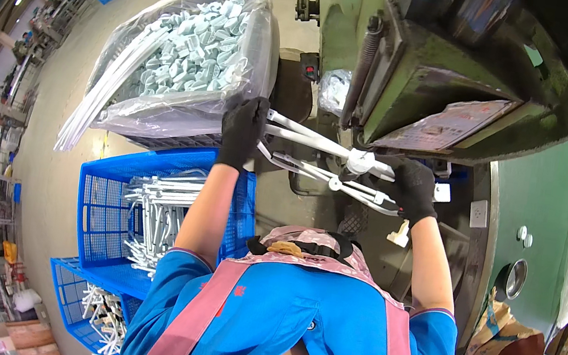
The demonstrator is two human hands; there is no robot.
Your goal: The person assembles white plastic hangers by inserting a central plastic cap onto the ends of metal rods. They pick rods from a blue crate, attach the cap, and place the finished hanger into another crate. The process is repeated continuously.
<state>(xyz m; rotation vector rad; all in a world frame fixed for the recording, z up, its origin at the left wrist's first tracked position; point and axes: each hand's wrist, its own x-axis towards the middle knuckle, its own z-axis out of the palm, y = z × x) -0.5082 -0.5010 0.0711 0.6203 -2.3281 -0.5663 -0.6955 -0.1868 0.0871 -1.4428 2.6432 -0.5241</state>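
Head — gloved hands; white tubes between

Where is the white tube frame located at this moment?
In the head view, the white tube frame is slightly right of the middle, held between the left hand and right hand, below the green machine.

Left hand and right hand, both black-gloved, grip opposite ends of a white tube frame — roughly level, green machine just beyond. Far left: plastic-lined tub full of pale green pieces, long white strips along its left side. Nearer: blue crate holding white tubes — second blue crate below it. Right: green worktop, round metal dish on it.
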